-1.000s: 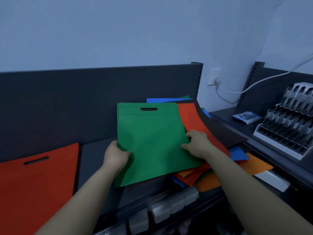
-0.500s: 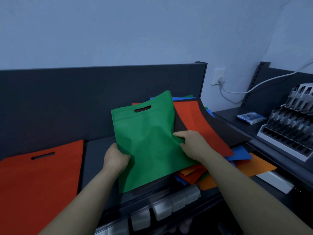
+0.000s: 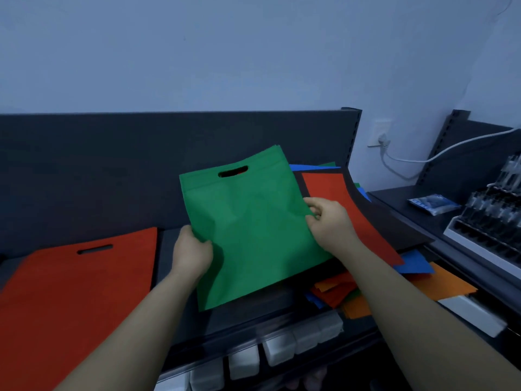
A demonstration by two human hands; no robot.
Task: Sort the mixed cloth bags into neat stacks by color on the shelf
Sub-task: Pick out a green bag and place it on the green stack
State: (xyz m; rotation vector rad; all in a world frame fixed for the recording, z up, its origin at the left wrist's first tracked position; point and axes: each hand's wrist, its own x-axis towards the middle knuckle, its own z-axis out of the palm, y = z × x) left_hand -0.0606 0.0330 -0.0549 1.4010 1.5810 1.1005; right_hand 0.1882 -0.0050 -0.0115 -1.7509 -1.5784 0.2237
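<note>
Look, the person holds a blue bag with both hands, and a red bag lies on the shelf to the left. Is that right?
Not quite: the head view shows the held bag is green, not blue. The left hand and right hand grip it, and the red bag lies on the shelf to the left.

Bare shelf (image 3: 166,249) lies open between the red bag (image 3: 70,292) on my left and the mixed pile (image 3: 352,294) on my right.
</note>
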